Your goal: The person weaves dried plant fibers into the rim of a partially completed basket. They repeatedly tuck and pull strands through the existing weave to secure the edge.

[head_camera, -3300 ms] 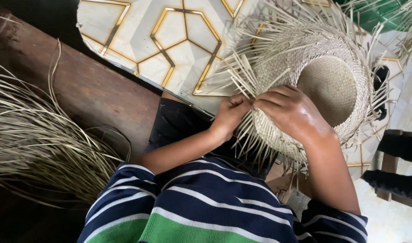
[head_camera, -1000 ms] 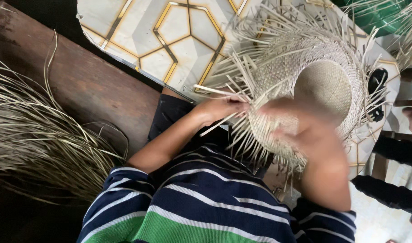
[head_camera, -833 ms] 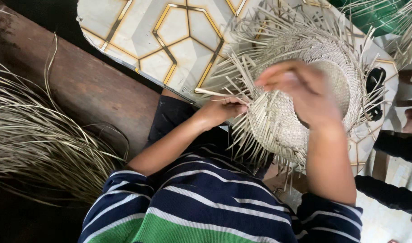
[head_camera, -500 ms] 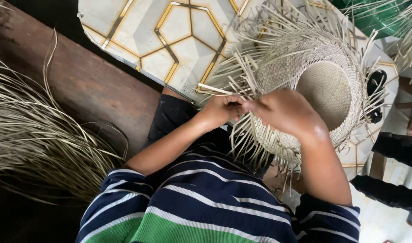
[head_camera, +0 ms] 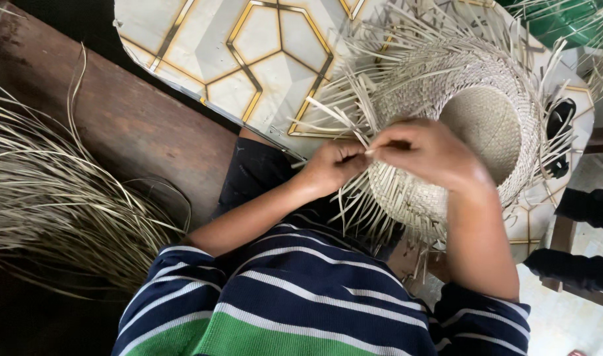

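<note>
The half-woven pale straw hat (head_camera: 473, 125) rests on the person's lap. Both the left hand (head_camera: 334, 165) and right hand (head_camera: 427, 155) have fingers clamped on loose brim strips; weaving seems underway, needing another strip crossed over.

Both arms reach forward from the body and meet in the middle of the scene. The left hand (head_camera: 333, 166) is a loose fist, its fingers curled in and pinched together, the wrist straight. The right hand (head_camera: 428, 153) lies just beside it, almost touching, back turned up, fingers bent down and pinching toward the left hand. The right forearm comes up steeply from the near right, and the left forearm slants in from the near left.
</note>
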